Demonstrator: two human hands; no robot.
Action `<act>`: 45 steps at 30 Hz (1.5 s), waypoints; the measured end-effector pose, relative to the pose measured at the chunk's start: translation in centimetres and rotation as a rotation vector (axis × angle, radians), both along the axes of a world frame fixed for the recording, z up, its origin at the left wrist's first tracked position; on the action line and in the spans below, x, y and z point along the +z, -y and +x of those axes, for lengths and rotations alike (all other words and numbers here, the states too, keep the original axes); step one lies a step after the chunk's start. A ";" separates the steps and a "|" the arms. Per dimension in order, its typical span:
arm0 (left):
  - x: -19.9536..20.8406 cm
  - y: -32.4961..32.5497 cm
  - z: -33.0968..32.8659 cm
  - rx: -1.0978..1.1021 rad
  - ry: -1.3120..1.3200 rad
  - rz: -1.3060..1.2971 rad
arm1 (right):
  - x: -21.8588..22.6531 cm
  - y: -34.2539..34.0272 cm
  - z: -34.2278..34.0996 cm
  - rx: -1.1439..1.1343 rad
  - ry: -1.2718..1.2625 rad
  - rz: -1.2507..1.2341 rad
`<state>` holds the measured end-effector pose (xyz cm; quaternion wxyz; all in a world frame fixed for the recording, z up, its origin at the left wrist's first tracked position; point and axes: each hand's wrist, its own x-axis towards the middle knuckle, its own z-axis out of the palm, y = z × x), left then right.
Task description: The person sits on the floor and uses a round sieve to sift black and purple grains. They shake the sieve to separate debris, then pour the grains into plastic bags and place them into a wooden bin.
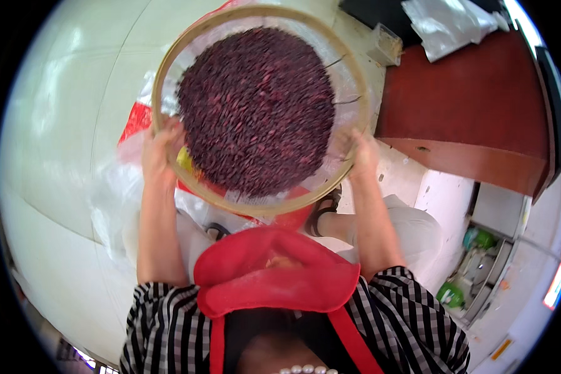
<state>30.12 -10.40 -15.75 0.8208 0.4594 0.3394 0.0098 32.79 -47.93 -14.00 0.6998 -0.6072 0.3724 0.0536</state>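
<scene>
A round sieve with a pale wooden rim and see-through mesh is held out in front of me. Dark purple-red beans or grains lie heaped in its middle, smeared by motion. My left hand grips the rim on the left side, and my right hand grips it on the right. Both hands are slightly blurred, with the fingers partly hidden at the rim. Under the sieve, red and clear plastic sheeting shows on the floor. A yellow patch shows through the mesh near my left hand.
A red-brown wooden cabinet or desk stands at the right, with a silvery plastic bag on it. A clear box sits beside it. An open drawer at the lower right holds green items. Pale tiled floor spreads left.
</scene>
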 end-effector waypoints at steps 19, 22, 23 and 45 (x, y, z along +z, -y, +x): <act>12.2 4.3 0.5 0.124 0.799 -0.228 | 8.8 2.6 0.5 0.417 0.376 0.184; 12.3 5.4 -1.2 0.158 0.745 -0.274 | 9.1 1.7 1.5 0.283 0.405 -0.203; 12.0 4.9 -1.1 0.203 0.725 -0.250 | 9.1 0.7 1.8 0.289 0.381 -0.196; 9.0 3.5 -0.7 0.146 0.592 -0.279 | 9.4 1.2 -1.1 0.356 0.403 -0.103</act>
